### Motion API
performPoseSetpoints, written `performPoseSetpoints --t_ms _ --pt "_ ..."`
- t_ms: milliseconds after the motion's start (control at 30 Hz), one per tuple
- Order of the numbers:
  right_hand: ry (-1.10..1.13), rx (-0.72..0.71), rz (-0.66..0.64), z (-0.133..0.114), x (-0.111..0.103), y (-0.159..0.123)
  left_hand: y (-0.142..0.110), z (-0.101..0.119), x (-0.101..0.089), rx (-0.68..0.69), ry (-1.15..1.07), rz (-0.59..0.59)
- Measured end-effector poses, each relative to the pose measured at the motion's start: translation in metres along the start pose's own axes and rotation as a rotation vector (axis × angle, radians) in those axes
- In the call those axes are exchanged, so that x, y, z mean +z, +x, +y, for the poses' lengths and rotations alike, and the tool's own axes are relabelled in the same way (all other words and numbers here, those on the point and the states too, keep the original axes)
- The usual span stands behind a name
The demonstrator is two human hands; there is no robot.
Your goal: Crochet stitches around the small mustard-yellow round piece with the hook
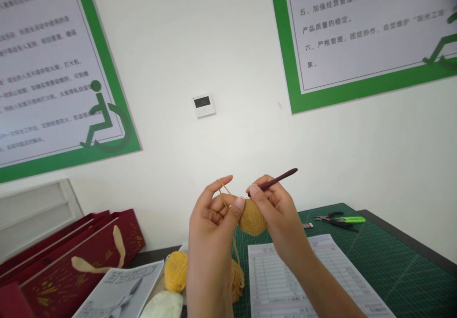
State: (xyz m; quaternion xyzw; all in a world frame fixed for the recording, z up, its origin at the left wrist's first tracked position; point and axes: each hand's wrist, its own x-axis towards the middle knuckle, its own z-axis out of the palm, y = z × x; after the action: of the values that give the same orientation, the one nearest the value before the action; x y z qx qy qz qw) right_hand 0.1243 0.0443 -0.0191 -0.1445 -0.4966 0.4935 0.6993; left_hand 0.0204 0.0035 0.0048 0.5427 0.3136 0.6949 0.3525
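A round tan crochet piece (252, 219) is held up between my two hands, above the table. My left hand (214, 227) pinches its left edge between thumb and fingers, and a strand of tan yarn (223, 192) loops over the raised index finger. In my right hand (274, 208) is a crochet hook (278, 179) with a dark maroon handle. Its metal tip points left, at the edge of the piece by my left thumb. Partly hidden behind my left wrist lies a ball of tan yarn (237, 280), with a strand rising from it.
On the green cutting mat (403, 256) lie a printed form (264, 280), pliers (333, 220) and a bright green tool (353, 219). At left are maroon gift bags (89, 256), a printed sheet (117, 292), a yellow yarn ball (176, 271) and a pale bundle (163, 304). A white wall stands behind.
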Motion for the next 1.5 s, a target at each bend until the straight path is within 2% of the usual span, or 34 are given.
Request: performPoseSetpoints --t_ms 200,333,433,533,633,700,867,1000,1200,1500 --pt "-0.015 0.054 -0.08 0.009 -0.013 0.008 0.008 -0.007 -0.006 -0.135 -0.031 -0.145" --pt "-0.03 0.087 -0.072 0.027 -0.027 0.009 0.02 -0.016 -0.012 -0.204 0.019 -0.259" --pt "-0.061 0.131 -0.033 0.049 -0.05 0.003 0.029 -0.04 -0.009 -0.294 0.067 -0.348" --pt "-0.108 0.171 0.05 0.074 -0.082 -0.008 0.03 -0.083 -0.002 -0.415 0.087 -0.41" --pt "-0.18 0.238 0.077 0.096 -0.113 -0.021 0.017 -0.131 0.001 -0.497 0.066 -0.374" --pt "-0.221 0.305 0.043 0.108 -0.13 -0.027 0.005 -0.158 -0.002 -0.526 0.037 -0.333" --pt "-0.245 0.481 -0.089 0.126 -0.154 -0.037 -0.012 -0.198 -0.019 -0.552 -0.032 -0.212" --pt "-0.238 0.557 -0.155 0.129 -0.167 -0.039 -0.016 -0.213 -0.026 -0.55 -0.058 -0.121" --pt "-0.297 0.681 -0.237 0.132 -0.172 -0.042 -0.022 -0.219 -0.025 -0.543 -0.093 -0.092" --pt "-0.366 0.721 -0.223 0.141 -0.176 -0.04 -0.018 -0.235 -0.032 -0.564 -0.144 -0.079"
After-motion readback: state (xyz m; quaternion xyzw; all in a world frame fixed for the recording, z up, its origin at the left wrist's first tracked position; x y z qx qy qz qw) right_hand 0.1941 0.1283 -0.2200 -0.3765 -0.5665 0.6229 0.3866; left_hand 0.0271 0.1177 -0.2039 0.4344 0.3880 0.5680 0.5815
